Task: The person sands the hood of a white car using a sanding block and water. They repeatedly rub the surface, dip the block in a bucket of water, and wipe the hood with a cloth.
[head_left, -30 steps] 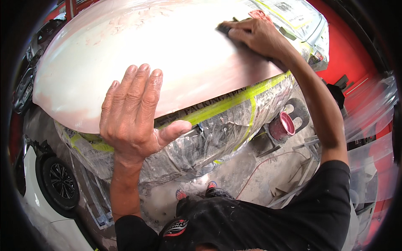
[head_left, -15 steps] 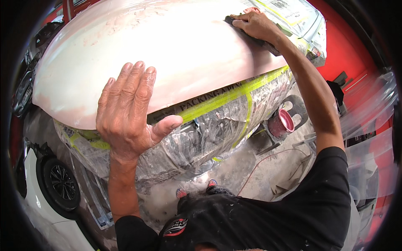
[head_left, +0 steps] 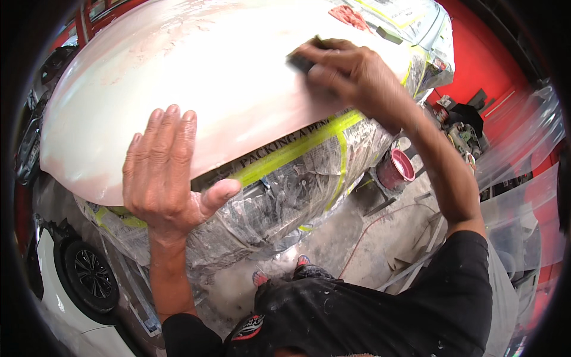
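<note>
A large white car panel (head_left: 238, 101), probably a hood, spreads before me with pinkish patches and rough smears on its surface. My left hand (head_left: 160, 178) lies at its near left edge, fingers stretched out and thumb apart, holding nothing. Over the panel's right part, my right hand (head_left: 363, 74) grips a dark sanding block (head_left: 303, 59). Hand and block are blurred by motion, and most of the block is hidden under the fingers. Newspaper masking (head_left: 291, 178) with yellow-green tape (head_left: 262, 169) covers the car body below the panel's near edge.
A crumpled red cloth (head_left: 350, 18) and a small green block (head_left: 389, 34) lie at the far right. A dark red bucket (head_left: 397, 169) stands low at right, near a thin hose (head_left: 363, 235) on the floor. Lower left is a white car's wheel (head_left: 92, 271). Clear plastic sheeting (head_left: 523, 220) hangs right.
My right hand has swept left and nearer to me with the sanding block, uncovering the red cloth and green block. My left hand stays flat at the panel's edge; the view has shifted slightly.
</note>
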Tool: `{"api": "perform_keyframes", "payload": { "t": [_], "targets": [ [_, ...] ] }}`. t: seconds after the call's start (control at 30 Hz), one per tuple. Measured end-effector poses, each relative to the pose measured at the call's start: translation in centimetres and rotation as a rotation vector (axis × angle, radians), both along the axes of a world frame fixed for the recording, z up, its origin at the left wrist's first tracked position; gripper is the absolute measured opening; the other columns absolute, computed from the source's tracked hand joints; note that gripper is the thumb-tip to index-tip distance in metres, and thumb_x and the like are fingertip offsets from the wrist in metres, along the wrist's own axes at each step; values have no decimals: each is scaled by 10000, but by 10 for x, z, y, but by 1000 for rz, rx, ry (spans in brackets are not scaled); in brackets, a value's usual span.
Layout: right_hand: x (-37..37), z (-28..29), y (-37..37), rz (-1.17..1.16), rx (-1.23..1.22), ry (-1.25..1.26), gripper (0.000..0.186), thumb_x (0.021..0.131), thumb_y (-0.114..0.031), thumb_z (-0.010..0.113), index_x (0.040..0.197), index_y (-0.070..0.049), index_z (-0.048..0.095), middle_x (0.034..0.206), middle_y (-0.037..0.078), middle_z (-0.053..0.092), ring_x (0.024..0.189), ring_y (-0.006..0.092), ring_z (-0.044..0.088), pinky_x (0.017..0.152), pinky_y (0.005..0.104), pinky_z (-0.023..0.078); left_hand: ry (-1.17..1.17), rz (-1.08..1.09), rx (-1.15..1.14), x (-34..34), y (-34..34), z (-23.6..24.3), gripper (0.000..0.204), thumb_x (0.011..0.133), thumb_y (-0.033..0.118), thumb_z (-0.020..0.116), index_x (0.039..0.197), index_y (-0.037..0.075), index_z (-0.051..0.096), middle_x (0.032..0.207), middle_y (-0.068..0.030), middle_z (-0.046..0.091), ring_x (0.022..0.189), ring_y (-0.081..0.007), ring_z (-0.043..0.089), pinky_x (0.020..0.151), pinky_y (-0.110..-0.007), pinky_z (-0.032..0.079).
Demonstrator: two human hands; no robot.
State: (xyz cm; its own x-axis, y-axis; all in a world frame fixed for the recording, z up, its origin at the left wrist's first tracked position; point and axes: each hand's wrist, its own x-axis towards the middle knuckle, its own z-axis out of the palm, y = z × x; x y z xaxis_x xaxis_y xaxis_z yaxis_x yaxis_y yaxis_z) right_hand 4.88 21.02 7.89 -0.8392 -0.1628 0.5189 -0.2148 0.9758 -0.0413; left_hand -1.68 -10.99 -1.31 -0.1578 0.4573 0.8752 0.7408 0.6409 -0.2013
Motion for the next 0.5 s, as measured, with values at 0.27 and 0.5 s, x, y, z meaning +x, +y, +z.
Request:
{"api": "perform_keyframes", "payload": {
  "t": [0.27, 0.5],
  "targets": [
    [-11, 24, 103, -538, -246, -53, 411, 985, -330, 632, 1344, -145, 703, 981, 145, 788, 808, 203, 750, 775, 350, 619, -19, -107, 47, -2, 19, 1, 927, 942, 832, 352, 1213, 39, 747, 1209, -150, 746, 1203, -328, 688, 1045, -492, 493],
    [14, -7, 29, -33, -113, 12, 426, 1007, -314, 653, 1406, -166, 659, 1472, 224, 571, 1254, 320, 621, 1077, 427, 498, -33, -32, 5, 3, 2, 0, 932, 949, 825, 343, 1233, 29, 736, 1236, -161, 733, 1214, -336, 680, 1051, -494, 486]
  ]
}}
